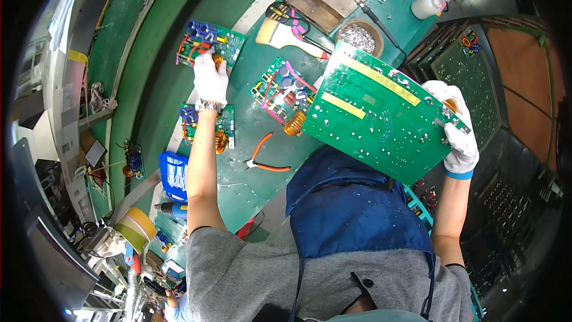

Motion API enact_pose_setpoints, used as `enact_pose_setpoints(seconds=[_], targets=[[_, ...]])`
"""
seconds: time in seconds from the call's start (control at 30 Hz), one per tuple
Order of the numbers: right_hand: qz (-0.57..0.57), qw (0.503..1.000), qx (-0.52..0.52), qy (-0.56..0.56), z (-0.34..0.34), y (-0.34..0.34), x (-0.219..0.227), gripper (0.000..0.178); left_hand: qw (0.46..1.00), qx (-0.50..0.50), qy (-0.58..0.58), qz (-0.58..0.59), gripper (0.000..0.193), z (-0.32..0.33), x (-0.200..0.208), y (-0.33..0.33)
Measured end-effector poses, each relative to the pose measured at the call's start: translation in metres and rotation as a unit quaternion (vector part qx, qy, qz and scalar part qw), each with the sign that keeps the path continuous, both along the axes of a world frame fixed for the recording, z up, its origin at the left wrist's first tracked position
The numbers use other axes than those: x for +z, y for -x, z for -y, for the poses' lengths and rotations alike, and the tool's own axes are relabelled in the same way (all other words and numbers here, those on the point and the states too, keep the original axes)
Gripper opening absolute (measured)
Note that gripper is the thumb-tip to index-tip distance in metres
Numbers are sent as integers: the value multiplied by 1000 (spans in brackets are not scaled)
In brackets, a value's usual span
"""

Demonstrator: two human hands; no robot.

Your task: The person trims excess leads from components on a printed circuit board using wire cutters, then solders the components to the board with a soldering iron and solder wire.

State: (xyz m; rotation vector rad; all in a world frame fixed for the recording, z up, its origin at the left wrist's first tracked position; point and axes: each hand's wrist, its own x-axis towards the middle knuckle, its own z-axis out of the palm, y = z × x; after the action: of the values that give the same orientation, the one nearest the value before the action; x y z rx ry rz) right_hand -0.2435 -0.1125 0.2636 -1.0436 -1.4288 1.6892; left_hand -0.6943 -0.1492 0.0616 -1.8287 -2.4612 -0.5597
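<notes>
Nearest to the camera is your grey shirt (325,274), at six o'clock. Between two and three o'clock, your right hand (457,132) holds the large green board (375,116), its fingers closed on the edge, probably so that the taped face remains uncovered. At ten o'clock, your left hand (210,80) is over a smaller board (223,40); whether these fingers grip, I cannot tell. The orange-handled pliers (254,160), near the clock's centre, seem placed for easy reach.

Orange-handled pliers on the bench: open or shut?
Open: the pliers lie with their orange handles spread apart in a wide V.
</notes>
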Motion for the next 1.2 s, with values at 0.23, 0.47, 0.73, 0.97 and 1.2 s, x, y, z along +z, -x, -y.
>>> enact_pose_setpoints(seconds=[0.23,0.47,0.73,0.97,1.2], targets=[[-75,995,44,51,4,-24,8,53,998,19,51,-23,44,31,7,-32],[-149,982,60,98,11,-47,13,50,985,92,77,-128,52,38,34,-79],[-239,946,83,204,28,-66,8,49,358,-21,100,928,72,67,202,-237],[-246,948,138,147,38,-80,3,52,341,-5,99,935,67,124,200,-265],[-301,900,58,309,47,-79,-7,52,438,97,42,893,41,126,201,-290]])
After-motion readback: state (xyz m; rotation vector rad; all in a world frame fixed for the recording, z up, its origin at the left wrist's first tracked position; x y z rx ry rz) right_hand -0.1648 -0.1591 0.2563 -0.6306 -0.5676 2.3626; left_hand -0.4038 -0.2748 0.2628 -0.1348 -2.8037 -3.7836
